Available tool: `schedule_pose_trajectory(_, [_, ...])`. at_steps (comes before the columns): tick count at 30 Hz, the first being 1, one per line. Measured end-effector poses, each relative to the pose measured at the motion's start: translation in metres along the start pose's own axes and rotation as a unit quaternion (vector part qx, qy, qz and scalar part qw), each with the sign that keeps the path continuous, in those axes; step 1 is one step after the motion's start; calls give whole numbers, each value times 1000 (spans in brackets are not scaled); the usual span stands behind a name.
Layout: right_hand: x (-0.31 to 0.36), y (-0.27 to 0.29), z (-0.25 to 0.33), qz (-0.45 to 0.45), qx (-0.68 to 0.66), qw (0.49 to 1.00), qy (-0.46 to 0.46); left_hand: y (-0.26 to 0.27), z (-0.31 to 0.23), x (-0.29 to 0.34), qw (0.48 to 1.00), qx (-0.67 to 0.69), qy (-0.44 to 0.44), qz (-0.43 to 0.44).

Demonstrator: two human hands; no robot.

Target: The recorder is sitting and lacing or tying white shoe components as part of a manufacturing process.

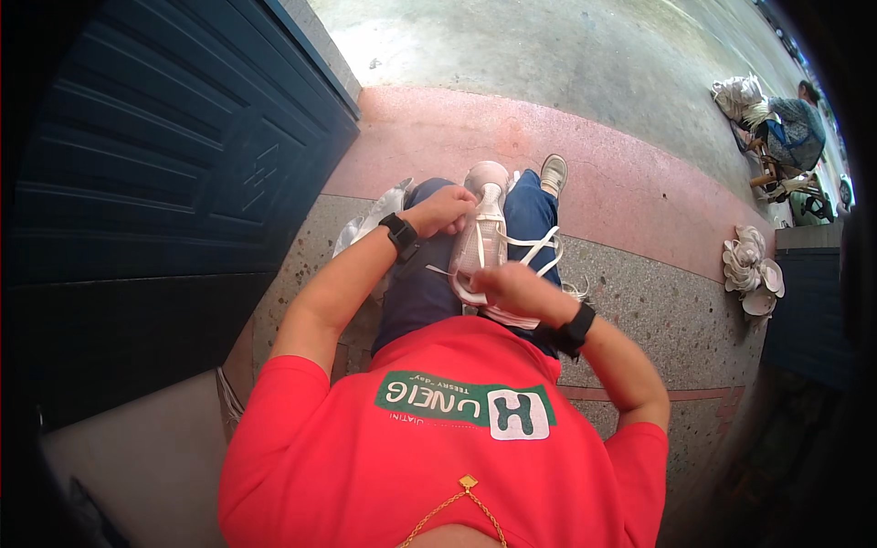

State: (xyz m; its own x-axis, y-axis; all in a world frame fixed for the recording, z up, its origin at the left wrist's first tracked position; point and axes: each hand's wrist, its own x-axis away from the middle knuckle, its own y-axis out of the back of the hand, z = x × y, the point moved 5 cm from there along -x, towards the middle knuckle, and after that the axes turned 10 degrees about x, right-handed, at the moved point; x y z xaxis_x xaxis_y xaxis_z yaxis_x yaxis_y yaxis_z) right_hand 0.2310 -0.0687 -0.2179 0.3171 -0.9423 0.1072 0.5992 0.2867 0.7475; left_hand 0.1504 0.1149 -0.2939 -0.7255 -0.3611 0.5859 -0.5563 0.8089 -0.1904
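Dark door [174, 183] fills the left of the frame. At centre, the left hand [445, 210] curls over the upper side of a white shoe [482, 242] lying on the lap. The right hand [516, 288] pinches near the heel, laces [534, 248] trailing loose. Lacing seems under way; next, laces need threading and pulling snug. Shoe pile [751, 269] at right.

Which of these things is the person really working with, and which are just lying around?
In use: white shoe on the lap, its white laces, left hand, right hand.

Lying about: pale bag by the left leg, pile of white shoes at right.
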Motion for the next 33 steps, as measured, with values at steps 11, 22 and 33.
schedule_pose_trajectory(11, [92,391,79,-309,135,939,-71,17,-70,44,972,-160,-150,-86])
schedule_pose_trajectory(22, [126,416,44,-367,190,902,-125,-86,-133,57,937,-158,-217,224])
schedule_pose_trajectory(33, [161,308,-9,-380,32,912,-150,375,-128,288,754,436,-380,-312])
